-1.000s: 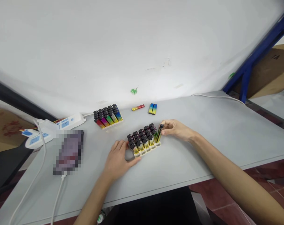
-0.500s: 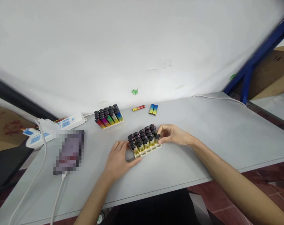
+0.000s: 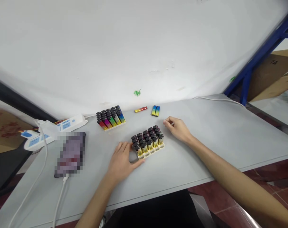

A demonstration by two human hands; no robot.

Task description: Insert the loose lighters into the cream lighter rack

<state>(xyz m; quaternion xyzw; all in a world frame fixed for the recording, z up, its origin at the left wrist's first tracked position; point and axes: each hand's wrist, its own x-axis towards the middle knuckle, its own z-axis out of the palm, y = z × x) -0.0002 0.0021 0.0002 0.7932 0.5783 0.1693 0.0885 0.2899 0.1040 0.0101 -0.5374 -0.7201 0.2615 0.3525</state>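
In the middle of the grey table stands a pale tray [image 3: 155,151] with rows of black-topped, yellow-bottomed lighters [image 3: 150,144] upright in it; its front row of holes holds nothing. My left hand [image 3: 121,161] rests at the tray's left side, thumb and fingers apart, touching the tray's near left corner. My right hand [image 3: 177,127] is just beyond the tray's right end, fingers curled, with a small dark thing or shadow at the fingertips too small to make out. A second tray [image 3: 117,125] of multicoloured lighters [image 3: 111,118] stands further back on the left.
Near the wall lie a red and yellow lighter [image 3: 140,109] and two blue and yellow ones [image 3: 155,110]. On the left are a blurred-out device [image 3: 71,153] with a white cable [image 3: 60,196] and power strips [image 3: 70,123]. A blue metal frame [image 3: 247,84] stands at the right.
My right hand has let go of the lighter at the front row's right end and moved up and right, away from the tray. My left hand stays at the tray's left side.
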